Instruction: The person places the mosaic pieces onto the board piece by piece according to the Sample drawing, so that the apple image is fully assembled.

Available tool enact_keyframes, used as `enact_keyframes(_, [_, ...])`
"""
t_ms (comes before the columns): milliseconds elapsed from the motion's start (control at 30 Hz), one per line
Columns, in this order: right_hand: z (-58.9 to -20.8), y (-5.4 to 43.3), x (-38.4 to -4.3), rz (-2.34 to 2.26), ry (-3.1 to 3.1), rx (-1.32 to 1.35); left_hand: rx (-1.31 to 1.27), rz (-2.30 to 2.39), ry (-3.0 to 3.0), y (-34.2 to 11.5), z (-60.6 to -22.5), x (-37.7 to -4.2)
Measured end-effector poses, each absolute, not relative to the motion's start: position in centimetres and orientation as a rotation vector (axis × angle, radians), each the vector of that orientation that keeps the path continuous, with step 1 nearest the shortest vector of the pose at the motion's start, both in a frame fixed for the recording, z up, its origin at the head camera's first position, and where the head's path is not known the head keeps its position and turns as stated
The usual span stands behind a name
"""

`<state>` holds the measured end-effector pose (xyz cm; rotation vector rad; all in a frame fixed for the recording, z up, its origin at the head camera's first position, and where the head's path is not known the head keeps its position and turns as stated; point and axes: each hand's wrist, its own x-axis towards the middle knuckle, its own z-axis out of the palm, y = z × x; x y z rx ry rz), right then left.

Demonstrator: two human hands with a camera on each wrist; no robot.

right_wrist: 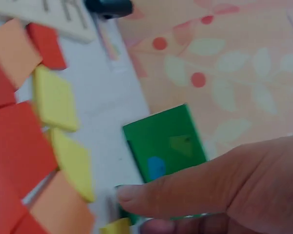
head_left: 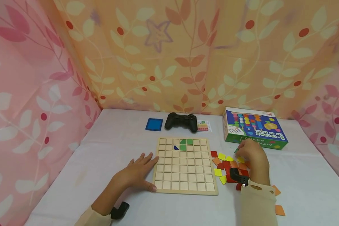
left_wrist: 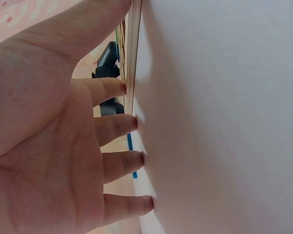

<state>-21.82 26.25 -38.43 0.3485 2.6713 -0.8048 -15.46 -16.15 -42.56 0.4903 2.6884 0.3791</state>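
Observation:
My left hand lies at the left edge of a wooden grid board, fingers spread, with thumb and index finger touching its side. In the left wrist view the other fingertips rest on the white cloth. Several green tiles and a small dark-blue piece sit in the board's upper cells. Over the pile of coloured tiles on the right, my right hand pinches a small green tile between thumb and fingers. Most of that tile is hidden by the hand.
A bead-game box stands at the back right, just beyond my right hand. Behind the board are a black game controller, a blue square tray and a pattern card. Loose orange tiles lie by the right sleeve.

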Motion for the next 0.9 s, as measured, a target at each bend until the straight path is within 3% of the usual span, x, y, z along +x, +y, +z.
enact_keyframes(333, [-39.5, 26.3, -22.2, -0.907, 2.673, 0.393, 0.494, 0.378, 2.695, -16.3, -42.6, -15.4])
enact_keyframes(900, [-40.4, 21.4, -24.2, -1.29, 2.725, 0.049, 0.497, 0.398, 2.689, -16.1, -42.2, -15.1])
